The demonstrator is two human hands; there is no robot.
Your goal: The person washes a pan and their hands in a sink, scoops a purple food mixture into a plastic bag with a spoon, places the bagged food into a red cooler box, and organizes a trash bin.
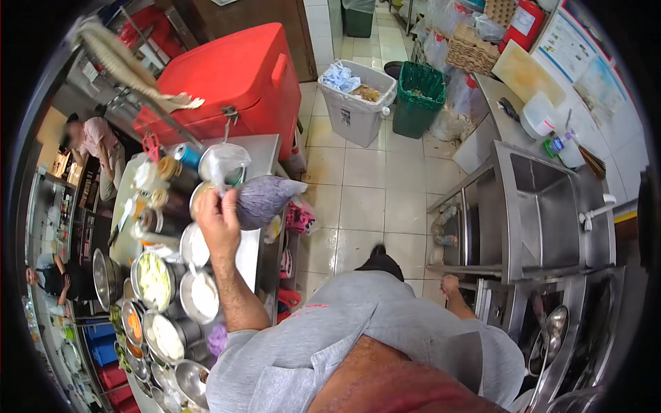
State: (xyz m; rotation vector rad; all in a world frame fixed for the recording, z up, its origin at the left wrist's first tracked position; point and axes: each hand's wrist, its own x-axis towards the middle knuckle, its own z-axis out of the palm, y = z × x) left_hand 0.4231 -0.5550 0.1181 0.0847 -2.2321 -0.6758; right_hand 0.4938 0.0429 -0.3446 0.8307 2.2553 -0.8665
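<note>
My left hand (219, 221) grips the gathered neck of a clear plastic bag of dark purple shredded food (260, 202). The bag hangs sideways past the edge of the steel counter. Under and beside this hand are a clear plastic-covered container (224, 162), a steel bowl with white contents (198, 246) and several lidded jars (169, 168). On the right side of my body, my right hand (449, 284) hangs low with its fingers curled in. It is near the steel sink stand, and nothing shows in it.
Bowls of cut vegetables (154, 279) crowd the counter at left. A red cooler (227, 76) stands beyond it. Ahead are a grey bin (354, 113) and a green-lined bin (418, 103) on the tiled floor (361, 206). A steel sink (544, 213) lies right. Two people appear far left.
</note>
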